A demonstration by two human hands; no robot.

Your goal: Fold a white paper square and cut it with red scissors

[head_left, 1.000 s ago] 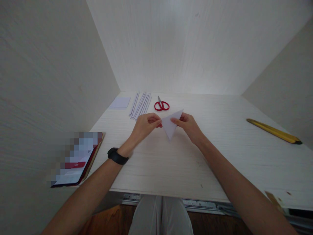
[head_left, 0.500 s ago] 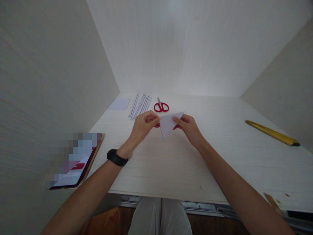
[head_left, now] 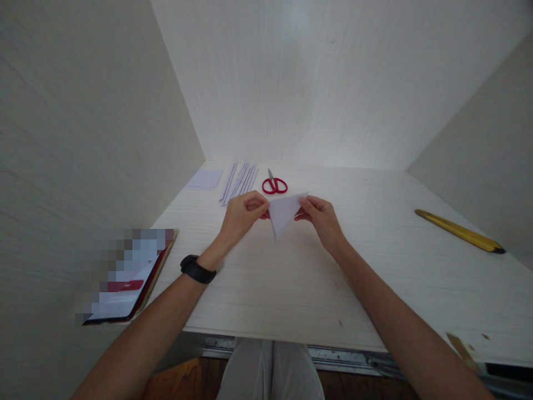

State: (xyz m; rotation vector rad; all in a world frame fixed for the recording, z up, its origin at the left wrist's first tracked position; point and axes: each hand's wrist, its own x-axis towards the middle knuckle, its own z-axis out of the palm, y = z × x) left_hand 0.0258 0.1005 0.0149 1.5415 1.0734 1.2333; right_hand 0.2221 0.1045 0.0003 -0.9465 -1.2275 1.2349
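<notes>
A white sheet of paper folded into a triangle [head_left: 283, 214] is held up over the table, one point hanging down. My left hand [head_left: 249, 210] pinches its left corner between thumb and fingers. At the right side, my right hand [head_left: 320, 215] grips the paper's edge, thumb in front. Just beyond the paper lies a pair of red-handled scissors [head_left: 275, 185], blades pointing away. Behind my left hand rest several narrow folded paper strips [head_left: 241, 180], and to their left a flat piece of white paper [head_left: 205, 179].
On the right of the white table [head_left: 375, 266] lies a yellow, dark-tipped long object [head_left: 460, 230]. At the left edge is a phone or tablet in a case [head_left: 125, 297], its screen partly pixelated. Pale walls enclose the back and both sides.
The folded paper has shifted slightly left and tilted a little. My right thumb has slid towards the paper's right edge. Both hands keep their hold.
</notes>
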